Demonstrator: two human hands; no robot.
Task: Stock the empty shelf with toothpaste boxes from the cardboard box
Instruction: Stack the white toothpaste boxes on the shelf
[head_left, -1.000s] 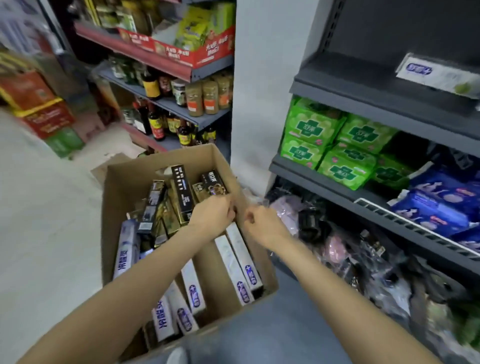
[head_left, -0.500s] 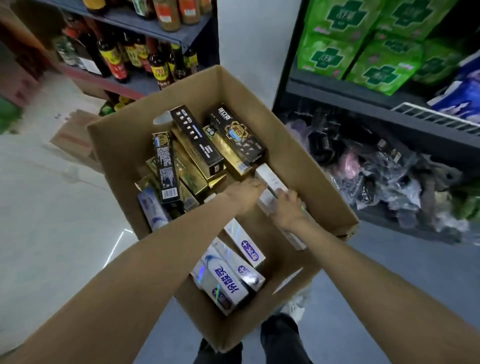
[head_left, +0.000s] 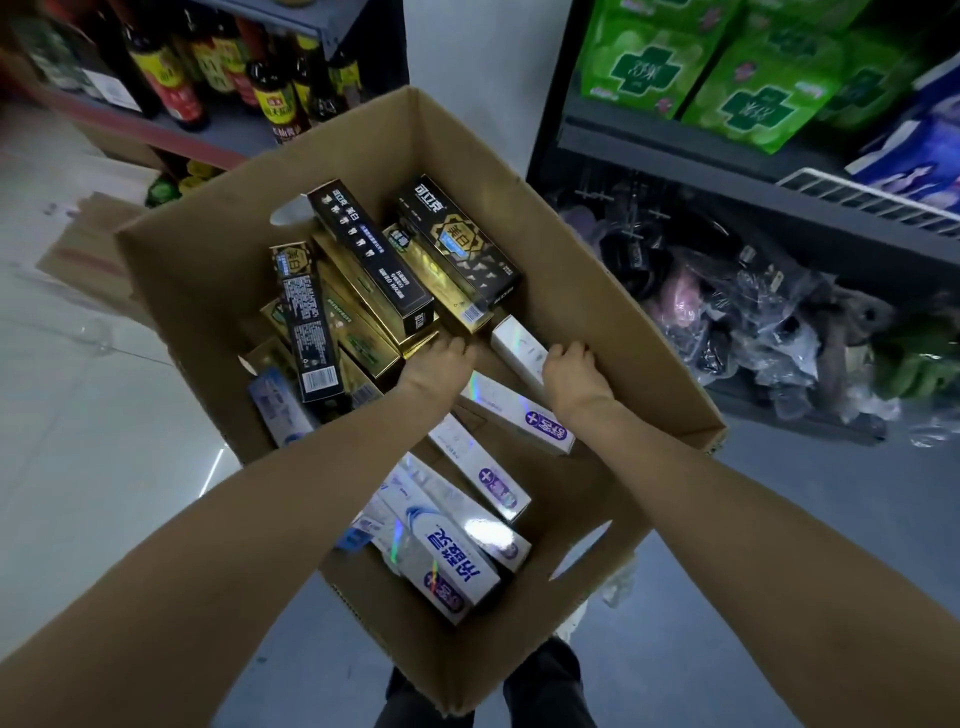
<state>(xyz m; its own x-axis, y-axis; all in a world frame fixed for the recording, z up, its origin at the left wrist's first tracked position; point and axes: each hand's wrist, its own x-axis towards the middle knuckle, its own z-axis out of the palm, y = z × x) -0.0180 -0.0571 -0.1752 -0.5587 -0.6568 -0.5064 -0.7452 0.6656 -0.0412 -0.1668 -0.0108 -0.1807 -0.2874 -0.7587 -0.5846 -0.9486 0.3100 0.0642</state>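
While both hands reach into carton (head_left: 597, 291), white box (head_left: 519, 349) lies between them, long axis toward right wall; right hand (head_left: 569, 366) nearer, curled on its edge; left hand (head_left: 434, 364) grip unclear.

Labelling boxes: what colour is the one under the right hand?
White with a rainbow sheen, the box under the right hand; head view.

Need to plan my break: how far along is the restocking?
Early, by this view. Done: nothing visible; the target shelf is out of frame. In hand: left hand and right hand reach into the carton, the right closing on a white box. Left: many black-gold boxes and white ones remain inside.
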